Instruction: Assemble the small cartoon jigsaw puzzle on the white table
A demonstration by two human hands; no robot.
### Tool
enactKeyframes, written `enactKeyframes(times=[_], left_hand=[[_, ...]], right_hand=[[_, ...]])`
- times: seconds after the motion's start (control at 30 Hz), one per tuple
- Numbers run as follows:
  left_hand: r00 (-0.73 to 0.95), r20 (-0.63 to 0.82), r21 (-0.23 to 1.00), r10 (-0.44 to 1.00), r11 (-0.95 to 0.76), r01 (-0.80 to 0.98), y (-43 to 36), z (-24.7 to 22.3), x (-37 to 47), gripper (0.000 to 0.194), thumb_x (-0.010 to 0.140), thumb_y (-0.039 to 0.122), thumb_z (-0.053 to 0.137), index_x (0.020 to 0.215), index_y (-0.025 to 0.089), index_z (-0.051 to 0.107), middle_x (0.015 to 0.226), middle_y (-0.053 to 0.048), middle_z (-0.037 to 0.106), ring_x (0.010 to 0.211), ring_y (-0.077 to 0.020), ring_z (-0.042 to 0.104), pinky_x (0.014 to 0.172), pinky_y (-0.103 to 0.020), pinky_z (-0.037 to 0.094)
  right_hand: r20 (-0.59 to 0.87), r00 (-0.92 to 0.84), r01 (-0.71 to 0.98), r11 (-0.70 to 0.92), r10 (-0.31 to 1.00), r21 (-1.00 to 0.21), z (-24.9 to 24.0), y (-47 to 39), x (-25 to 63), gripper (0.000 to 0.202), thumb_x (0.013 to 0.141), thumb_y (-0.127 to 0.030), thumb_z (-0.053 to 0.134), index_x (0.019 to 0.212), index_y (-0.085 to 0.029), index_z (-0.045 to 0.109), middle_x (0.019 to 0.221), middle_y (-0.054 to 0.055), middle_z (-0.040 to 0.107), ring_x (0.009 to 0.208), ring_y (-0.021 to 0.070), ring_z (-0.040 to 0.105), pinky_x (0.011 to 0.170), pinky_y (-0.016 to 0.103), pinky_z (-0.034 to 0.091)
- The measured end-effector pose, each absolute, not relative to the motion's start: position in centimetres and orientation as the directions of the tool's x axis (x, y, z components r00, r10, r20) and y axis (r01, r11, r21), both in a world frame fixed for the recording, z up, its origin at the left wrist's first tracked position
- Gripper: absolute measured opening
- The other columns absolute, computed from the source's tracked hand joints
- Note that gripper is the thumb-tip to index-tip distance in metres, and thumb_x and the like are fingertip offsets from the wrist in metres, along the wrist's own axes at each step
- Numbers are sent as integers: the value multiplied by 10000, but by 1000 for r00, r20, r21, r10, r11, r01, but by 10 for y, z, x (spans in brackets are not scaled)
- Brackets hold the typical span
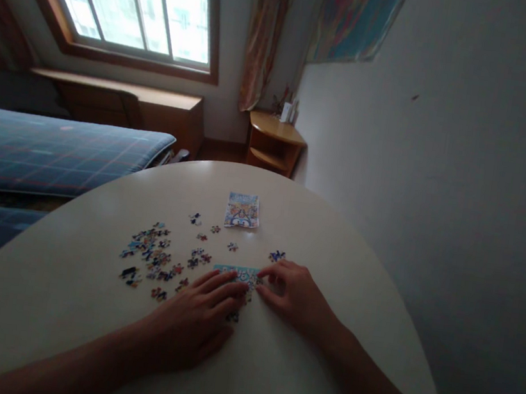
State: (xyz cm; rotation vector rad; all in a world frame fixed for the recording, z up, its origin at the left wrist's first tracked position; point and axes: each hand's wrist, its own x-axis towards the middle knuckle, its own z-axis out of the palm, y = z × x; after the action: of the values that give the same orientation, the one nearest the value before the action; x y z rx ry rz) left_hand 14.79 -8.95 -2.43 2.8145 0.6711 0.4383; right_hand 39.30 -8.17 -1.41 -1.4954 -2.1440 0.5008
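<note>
A partly joined jigsaw puzzle (242,272) with a light-blue top edge lies on the white round table (311,384). Flat across its left and lower part rests my left hand (207,303), fingers stretched out, hiding much of the picture. At the puzzle's right edge my right hand (287,290) has thumb and index finger pinched around a small puzzle piece (258,281). Another bit of puzzle (232,317) shows below my left fingers. Just above my right hand sits a small cluster of dark blue pieces (277,256).
Many loose puzzle pieces (152,250) spread over the table's left side. A creased picture sheet (242,210) lies toward the far edge. Beyond the table are a blue plaid mattress (55,153), a wooden corner shelf (276,128) and a white wall (439,181) on the right.
</note>
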Motion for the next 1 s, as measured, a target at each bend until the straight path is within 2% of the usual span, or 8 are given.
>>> enactKeyframes(times=[0.37,0.57,0.7,0.87,1.0], left_hand=[[854,225,271,469,-872,407,-90,-22,149,440,904,179,500,1343,175,480,1440,-97,518,1381,-293,408,1169,-516,328],[849,241,284,470,-871,402,-89,-24,149,429,910,186,500,1339,194,482,1440,-86,517,1381,-288,408,1174,-517,320],[849,246,273,468,-874,402,-89,-25,149,431,905,182,503,1335,192,483,1445,-83,513,1382,-294,406,1173,-521,325],[856,212,251,471,-873,418,-90,-24,149,417,915,195,504,1331,176,482,1459,-90,500,1386,-303,398,1166,-528,334],[845,236,281,480,-866,413,-91,-23,149,414,910,184,508,1324,190,491,1446,-92,514,1382,-294,408,1168,-525,330]], right_hand=[[179,-250,772,308,951,-556,-13,-83,391,133,758,-226,729,879,-193,684,804,21,672,731,164,599,688,281,437],[118,-215,691,236,969,-683,-15,-85,389,53,824,-237,648,847,-189,656,740,9,684,641,135,606,615,245,450],[102,-219,620,219,970,-753,-15,-84,392,123,858,-201,583,904,-193,696,797,19,730,708,146,670,689,256,502],[97,-217,640,217,971,-737,-14,-83,394,177,840,-211,587,907,-198,751,856,39,768,761,177,703,749,298,535],[101,-205,660,214,974,-720,-13,-83,393,179,839,-224,592,903,-195,757,861,48,776,759,187,712,741,305,543]])
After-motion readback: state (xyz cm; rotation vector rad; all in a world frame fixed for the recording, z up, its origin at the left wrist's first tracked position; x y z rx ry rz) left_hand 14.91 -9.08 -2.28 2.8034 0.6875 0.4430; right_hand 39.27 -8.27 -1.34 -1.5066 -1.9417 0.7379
